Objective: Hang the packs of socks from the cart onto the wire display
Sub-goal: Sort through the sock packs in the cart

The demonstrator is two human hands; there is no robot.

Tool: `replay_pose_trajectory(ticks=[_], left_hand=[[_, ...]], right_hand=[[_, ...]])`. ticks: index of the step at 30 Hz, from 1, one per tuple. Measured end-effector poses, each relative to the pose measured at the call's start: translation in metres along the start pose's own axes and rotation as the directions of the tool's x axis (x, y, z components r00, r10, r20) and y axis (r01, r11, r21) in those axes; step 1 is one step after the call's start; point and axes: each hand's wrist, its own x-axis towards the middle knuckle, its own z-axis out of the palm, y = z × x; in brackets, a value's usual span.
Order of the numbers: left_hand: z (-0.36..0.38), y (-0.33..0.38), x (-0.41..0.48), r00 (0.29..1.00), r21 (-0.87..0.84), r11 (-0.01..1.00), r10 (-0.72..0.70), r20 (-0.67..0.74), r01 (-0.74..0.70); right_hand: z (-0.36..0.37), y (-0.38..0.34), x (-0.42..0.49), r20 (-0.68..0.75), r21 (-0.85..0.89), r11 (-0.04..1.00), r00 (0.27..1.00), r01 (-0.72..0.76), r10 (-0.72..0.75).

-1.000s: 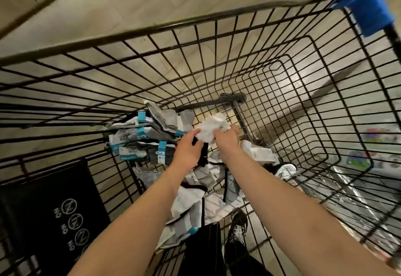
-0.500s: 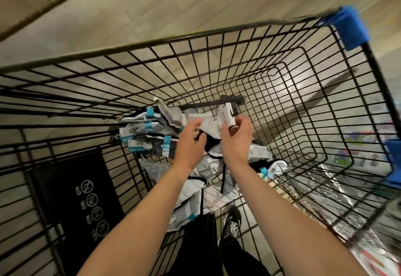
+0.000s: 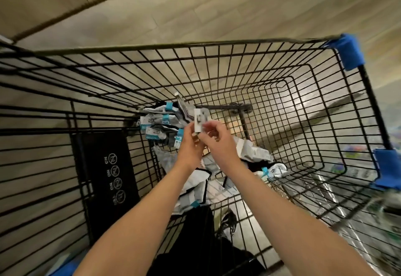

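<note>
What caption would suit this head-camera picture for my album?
Left hand and right hand hold a white pack over the sock pile in a wire cart.

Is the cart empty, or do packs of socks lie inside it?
Not empty: a heap of sock packs lies in the cart. The left hand and right hand pinch a white card above it.

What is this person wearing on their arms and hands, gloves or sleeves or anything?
Nothing that shows. No sleeves are in view, and the left hand and right hand are bare, with no gloves, rings, watch or bracelet.
</note>
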Motion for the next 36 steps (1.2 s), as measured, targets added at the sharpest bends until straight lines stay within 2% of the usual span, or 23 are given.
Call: replay_pose_trajectory(ticks=[2,4,6,10,12,14,17,19,22,24,27,32,34,36], left_hand=[[-0.002,0.006,-0.004,0.998,0.004,1.0,-0.023,-0.061,0.023],[-0.004,0.009,-0.008,0.995,-0.05,0.998,-0.051,-0.09,0.047],[-0.008,0.009,-0.01,0.987,-0.142,0.985,-0.114,-0.117,0.097],[-0.017,0.012,-0.016,0.968,-0.304,0.94,-0.205,-0.147,0.154],[-0.022,0.012,-0.02,0.955,-0.325,0.934,-0.221,-0.197,0.149],[-0.027,0.009,-0.025,0.94,-0.268,0.949,-0.235,-0.247,0.166],[-0.04,-0.006,-0.027,0.905,-0.175,0.96,-0.268,-0.331,0.22],[-0.05,-0.019,-0.025,0.881,-0.18,0.951,-0.303,-0.362,0.253],[-0.063,-0.035,-0.018,0.873,-0.189,0.941,-0.332,-0.356,0.28],[-0.066,-0.043,-0.01,0.882,-0.168,0.944,-0.325,-0.34,0.283],[-0.067,-0.053,0.004,0.896,-0.147,0.958,-0.283,-0.341,0.247],[-0.067,-0.065,0.024,0.89,-0.173,0.96,-0.271,-0.367,0.221],[-0.065,-0.065,0.026,0.893,-0.165,0.962,-0.264,-0.365,0.217],[-0.062,-0.064,0.025,0.892,-0.168,0.962,-0.265,-0.366,0.217]], right_hand=[[0.001,-0.002,0.0,0.033,0.006,1.0,0.999,0.019,-0.019],[-0.001,-0.005,0.002,-0.112,-0.033,0.998,0.992,0.05,-0.054],[-0.007,-0.006,0.006,-0.214,-0.022,1.0,0.977,0.005,-0.01],[-0.011,-0.003,0.007,-0.005,-0.009,0.993,0.993,-0.12,0.12],[-0.005,0.0,0.001,0.028,-0.014,0.991,0.99,-0.136,0.136],[0.004,0.006,-0.004,0.06,-0.024,0.987,0.985,-0.158,0.159],[0.016,0.018,-0.002,0.113,-0.156,0.968,0.97,-0.196,0.214],[0.02,0.024,0.009,0.085,-0.2,0.952,0.964,-0.233,0.254],[0.026,0.027,0.033,-0.015,-0.141,0.949,0.959,-0.281,0.282],[0.036,0.03,0.054,-0.012,-0.069,0.941,0.943,-0.332,0.332],[0.055,0.036,0.082,0.118,0.086,0.91,0.911,-0.406,0.395],[0.081,0.054,0.124,0.255,0.128,0.868,0.861,-0.48,0.439],[0.088,0.057,0.127,0.147,0.149,0.897,0.907,-0.416,0.395],[0.085,0.054,0.117,-0.094,0.136,0.94,0.941,-0.313,0.326]])
